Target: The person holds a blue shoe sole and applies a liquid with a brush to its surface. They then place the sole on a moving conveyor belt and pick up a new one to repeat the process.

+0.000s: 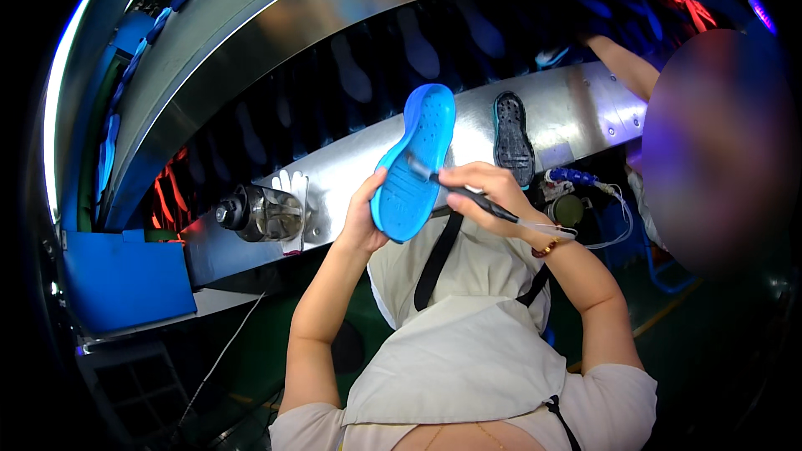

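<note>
The blue shoe sole (pixel 401 200) is gripped by the left hand (pixel 363 213) at its lower left edge, the other fingers being hidden behind it — presumably so that the studded inner face is left exposed to the brush (pixel 484 202). The brush is held in a narrow, pen-like grip by the right hand (pixel 494 188), right of the sole; its blurred tip is directed at the sole's middle, and contact cannot be confirmed. A dark sole (pixel 513 140) is laid to the blue sole's right, apparently within reach. Both elbows are bent, with the forearms angled inward toward the blue sole from below
</note>
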The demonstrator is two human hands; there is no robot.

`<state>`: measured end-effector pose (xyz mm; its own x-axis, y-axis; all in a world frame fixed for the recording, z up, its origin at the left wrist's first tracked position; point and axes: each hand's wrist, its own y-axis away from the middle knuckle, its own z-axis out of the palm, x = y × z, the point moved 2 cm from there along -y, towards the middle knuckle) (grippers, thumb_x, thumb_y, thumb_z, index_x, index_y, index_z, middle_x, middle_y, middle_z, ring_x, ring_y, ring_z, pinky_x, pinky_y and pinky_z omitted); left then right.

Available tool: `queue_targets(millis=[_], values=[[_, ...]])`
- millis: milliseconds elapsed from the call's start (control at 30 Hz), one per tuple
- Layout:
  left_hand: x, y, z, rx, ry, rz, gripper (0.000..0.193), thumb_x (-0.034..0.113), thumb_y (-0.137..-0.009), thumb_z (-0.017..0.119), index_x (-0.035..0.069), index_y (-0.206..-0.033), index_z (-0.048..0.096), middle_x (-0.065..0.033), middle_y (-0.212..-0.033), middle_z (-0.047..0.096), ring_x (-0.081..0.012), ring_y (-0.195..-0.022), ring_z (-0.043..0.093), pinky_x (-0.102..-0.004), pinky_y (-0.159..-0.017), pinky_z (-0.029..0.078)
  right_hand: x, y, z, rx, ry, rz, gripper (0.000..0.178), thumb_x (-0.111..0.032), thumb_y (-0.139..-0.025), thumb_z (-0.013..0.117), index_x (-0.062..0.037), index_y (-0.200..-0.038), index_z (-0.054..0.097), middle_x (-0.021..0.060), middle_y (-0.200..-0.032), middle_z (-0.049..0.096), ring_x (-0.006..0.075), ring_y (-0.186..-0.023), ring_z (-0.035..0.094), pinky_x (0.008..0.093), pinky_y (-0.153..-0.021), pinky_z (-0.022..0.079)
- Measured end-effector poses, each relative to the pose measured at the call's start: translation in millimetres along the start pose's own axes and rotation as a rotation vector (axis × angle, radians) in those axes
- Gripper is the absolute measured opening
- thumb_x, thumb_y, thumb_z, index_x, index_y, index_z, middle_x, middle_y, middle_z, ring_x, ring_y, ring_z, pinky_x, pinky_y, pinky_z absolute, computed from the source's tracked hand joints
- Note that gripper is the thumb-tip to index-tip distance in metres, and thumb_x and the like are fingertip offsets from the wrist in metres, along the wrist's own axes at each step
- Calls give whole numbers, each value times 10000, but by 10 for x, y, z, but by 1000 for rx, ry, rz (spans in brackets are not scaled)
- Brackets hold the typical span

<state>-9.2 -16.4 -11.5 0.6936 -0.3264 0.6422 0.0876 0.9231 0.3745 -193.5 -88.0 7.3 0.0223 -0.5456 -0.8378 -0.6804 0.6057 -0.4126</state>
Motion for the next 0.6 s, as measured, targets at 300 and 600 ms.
queue_targets(millis=[300, 600], values=[[76, 177, -8, -135, 164, 12, 611, 452, -856, 351, 46, -1309, 284, -208, -1239, 421, -379, -1053, 497, -546, -803, 449, 16, 157, -501, 432, -993, 133, 435, -310, -911, 339, 70, -925, 550, 235, -930, 596, 266, -868, 596, 346, -776, 468], [116, 355, -158, -161, 240, 44, 619, 433, -851, 353, 15, -1304, 294, -234, -1239, 415, -427, -1048, 478, -580, -823, 409, 294, 404, -550, 695, -1196, 277, 379, -304, -897, 404, 35, -949, 568, 159, -933, 604, 227, -836, 587, 303, -697, 488]])
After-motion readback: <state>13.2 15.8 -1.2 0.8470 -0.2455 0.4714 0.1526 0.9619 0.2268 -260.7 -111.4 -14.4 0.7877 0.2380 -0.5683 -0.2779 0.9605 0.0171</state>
